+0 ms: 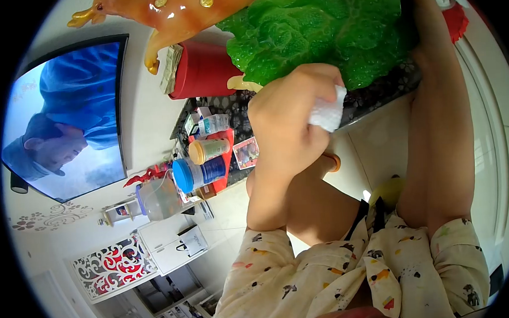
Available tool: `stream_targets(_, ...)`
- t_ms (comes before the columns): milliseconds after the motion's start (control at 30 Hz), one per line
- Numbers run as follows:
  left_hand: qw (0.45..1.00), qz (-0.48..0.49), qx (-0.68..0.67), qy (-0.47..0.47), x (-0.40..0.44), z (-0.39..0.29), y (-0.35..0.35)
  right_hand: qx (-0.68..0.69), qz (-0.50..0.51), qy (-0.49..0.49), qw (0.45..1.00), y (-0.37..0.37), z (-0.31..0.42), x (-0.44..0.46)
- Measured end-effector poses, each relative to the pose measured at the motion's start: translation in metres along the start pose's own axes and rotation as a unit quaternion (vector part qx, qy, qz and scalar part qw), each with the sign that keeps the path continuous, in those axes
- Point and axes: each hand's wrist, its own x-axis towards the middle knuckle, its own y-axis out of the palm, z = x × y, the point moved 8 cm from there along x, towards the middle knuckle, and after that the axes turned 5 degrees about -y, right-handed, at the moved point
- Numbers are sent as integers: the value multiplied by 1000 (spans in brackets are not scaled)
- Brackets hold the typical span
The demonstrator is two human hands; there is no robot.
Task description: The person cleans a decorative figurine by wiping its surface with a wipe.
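My left hand (pixel 292 120) is closed around a crumpled white tissue or cloth (pixel 327 110), its back toward me. It is close against the lower edge of a glossy green cabbage ornament (pixel 317 31); whether the tissue touches the leaves I cannot tell. My right arm reaches up along the right side of the cabbage, and my right hand (pixel 422 21) is beside or behind it in shadow, with its fingers hidden. A shiny orange ornament (pixel 185 11) with gold coin shapes adjoins the cabbage at the top left.
On the dark patterned counter (pixel 238 114) are a red round container (pixel 202 70), banknotes (pixel 171 69), a blue-lidded tub (pixel 201 174), an orange-lidded jar (pixel 208 151) and a clear jar (pixel 157 198). A television (pixel 82 126) hangs on the wall. A slippered foot stands on the tiled floor (pixel 378 136).
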Motion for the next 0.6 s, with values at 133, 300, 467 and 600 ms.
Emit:
stream_targets(133, 981, -145, -119, -56, -14, 9, -7, -8, 18, -2, 1000, -6, -2, 10)
stream_targets(300, 985, -107, 133, 35, -11, -8, 5, -6, -20, 3, 1000, -2, -3, 3)
stream_targets(467, 989, -75, 117, 51, -3, -9, 4, -5, -14, 4, 1000, 2, 0, 0)
stream_targets(600, 999, -16, 13, 38, -3, 2, 2, -7, -12, 8, 1000, 4, -1, -2)
